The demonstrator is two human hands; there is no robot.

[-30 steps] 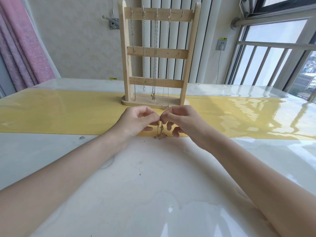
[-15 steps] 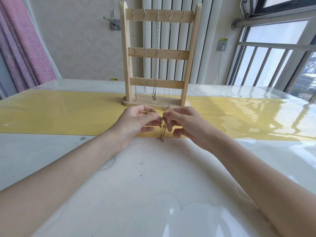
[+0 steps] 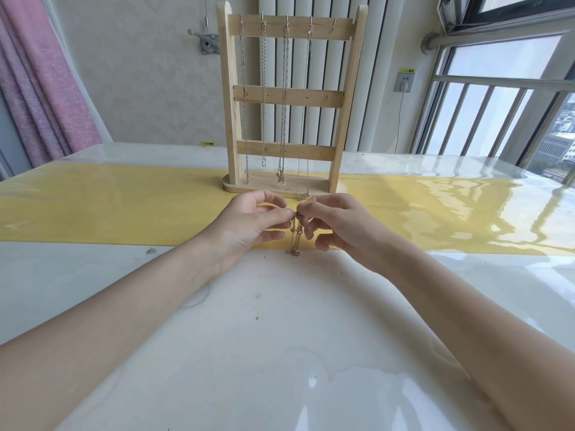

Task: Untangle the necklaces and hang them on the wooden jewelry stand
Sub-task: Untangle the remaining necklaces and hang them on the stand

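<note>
Both hands sit a touch lower against the stand's base than a second ago, and the chain between them hangs straighter, its lower end only just brushing the tabletop. At the grip, the left hand pinches the top of the gold necklace between thumb and forefinger, and the right hand pinches the same chain just beside it, fingertips nearly touching. Below the grip the necklace drops in a doubled, knotted strand, ending in a small clump at the near edge of the yellow runner.

Just beyond the grip stands the wooden jewelry stand. Four silver chains already hang from its top-rail hooks; the hook farthest right is bare. My judgement is that most of the work is done: this last necklace looks not yet untangled and remains to be hung, probably on that free hook.

Further out, to the right of the grip, a wall socket carries a small yellow label above it, and a similar yellow sticker sits on the wall at the tabletop's far edge; the writing on both is too small to read.
</note>
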